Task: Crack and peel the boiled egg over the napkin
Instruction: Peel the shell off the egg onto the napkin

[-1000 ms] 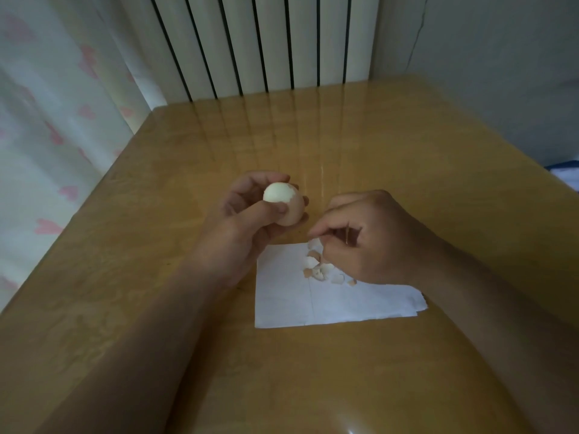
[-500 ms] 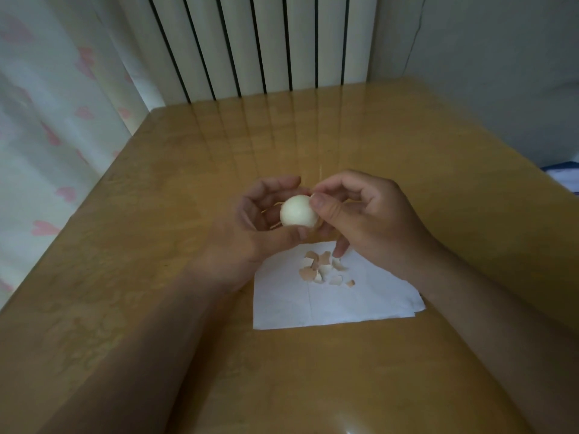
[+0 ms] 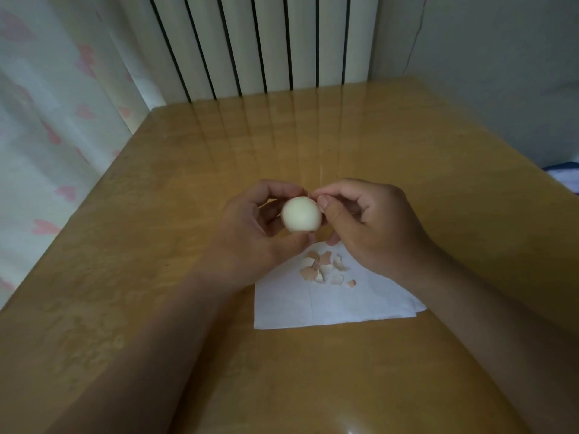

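Nearest me, low in the frame, my two forearms run in from the bottom corners over the wooden table (image 3: 131,233). Just above them, a little right of centre, the white napkin (image 3: 338,305) lies flat, and the pile of shell pieces (image 3: 324,267) sits on its upper part, brown and white bits close together with one small chip just to the right.

Above the napkin's upper edge, at mid-frame, my left hand (image 3: 250,233) is closed around the egg (image 3: 301,218), thumb under it and fingers curled behind. The side facing me is bare and smooth; I cannot tell how much shell remains on the far side.

A second ago my right hand (image 3: 372,227) was down on the napkin among the shell pieces. Now it is up beside the egg, thumb and forefinger pinched together at the egg's upper right edge, touching it. They seem to be nipping a sliver of shell, but it is too small to be sure. I judge the last piece is dropped and I am starting on the next, so peeling looks well along. The egg is slippery and hangs near the napkin's upper edge, so flakes could miss the paper.

Beyond my hands the tabletop is bare up to the white radiator (image 3: 250,42) along the top of the frame.
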Tool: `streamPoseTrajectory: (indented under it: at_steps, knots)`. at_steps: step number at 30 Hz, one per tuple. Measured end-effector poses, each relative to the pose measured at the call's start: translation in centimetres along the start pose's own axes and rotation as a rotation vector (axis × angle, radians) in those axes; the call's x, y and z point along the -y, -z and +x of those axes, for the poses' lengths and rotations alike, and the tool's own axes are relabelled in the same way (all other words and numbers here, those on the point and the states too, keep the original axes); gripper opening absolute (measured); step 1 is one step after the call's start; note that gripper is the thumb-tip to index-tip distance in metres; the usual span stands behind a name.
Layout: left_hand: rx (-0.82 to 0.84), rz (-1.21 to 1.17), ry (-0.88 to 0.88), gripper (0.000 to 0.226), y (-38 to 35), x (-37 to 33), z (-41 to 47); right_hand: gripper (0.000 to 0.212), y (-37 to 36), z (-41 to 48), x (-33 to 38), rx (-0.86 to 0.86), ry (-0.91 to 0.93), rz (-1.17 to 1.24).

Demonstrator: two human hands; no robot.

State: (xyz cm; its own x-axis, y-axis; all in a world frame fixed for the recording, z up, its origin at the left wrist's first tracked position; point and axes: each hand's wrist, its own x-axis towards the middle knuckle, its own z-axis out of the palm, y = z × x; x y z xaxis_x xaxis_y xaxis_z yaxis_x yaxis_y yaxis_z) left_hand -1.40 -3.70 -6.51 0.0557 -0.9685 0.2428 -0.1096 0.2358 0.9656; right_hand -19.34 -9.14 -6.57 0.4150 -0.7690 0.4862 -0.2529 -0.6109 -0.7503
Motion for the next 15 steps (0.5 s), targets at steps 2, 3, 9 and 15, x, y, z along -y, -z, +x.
streamPoseTrajectory:
  at_steps: [2, 3, 9, 15]
  knots:
    - [-0.005, 0.019, -0.019, 0.048, -0.1, 0.13, 0.01, 0.017, -0.06, 0.1, -0.07, -0.029, 0.071, -0.086]
    - [-0.004, 0.022, -0.024, 0.048, -0.1, 0.21, 0.03, 0.016, -0.06, 0.17, -0.07, -0.038, 0.102, -0.117]
    - [0.0, 0.03, -0.04, 0.052, 0.03, 0.58, 0.15, 0.01, 0.02, 0.23, 0.24, -0.049, 0.094, -0.124]
    - [-0.01, 0.044, -0.063, 0.051, 0.02, 0.86, 0.15, 0.01, -0.12, 0.2, 0.15, -0.034, 0.051, -0.094]
